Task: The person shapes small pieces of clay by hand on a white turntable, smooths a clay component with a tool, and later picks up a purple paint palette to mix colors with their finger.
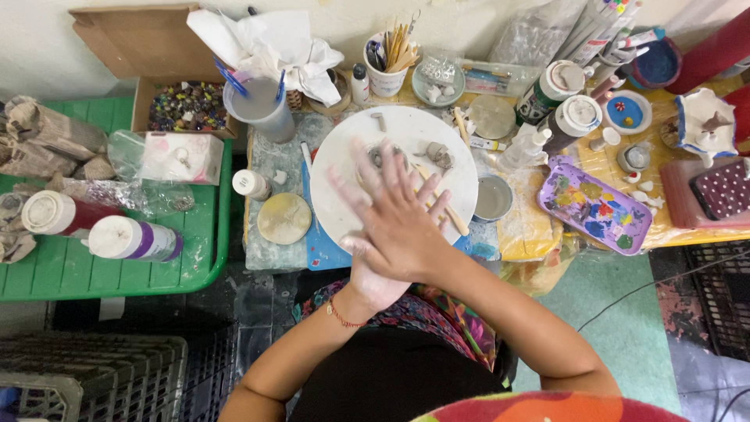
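1. Nearest the camera, the person's two forearms cross over a dark lap and a bright patterned cloth; a thin red bracelet sits on the left wrist.
2. The right hand lies palm-down across the left hand, palms pressed flat together with fingers spread. Neither grip is closed round anything that shows; whether a bit of clay is caught between the palms cannot be told.
3. The hands hover over the near edge of a round white board on the bench, their fingertips reaching over its middle.
4. On the board just beyond the fingertips lie small grey clay lumps, apart from both hands, and a wooden tool lies on the board partly under the right fingers.
5. To the left of the board rests a round clay disc with a small white jar near it; to the right stands a small bowl of grey water.
6. Further right is a purple paint palette with dabs of colour.
7. On the left, a green tray carries two lying bottles.
8. At the far edge stand a grey cup, a cup of wooden tools and a cardboard box of beads.
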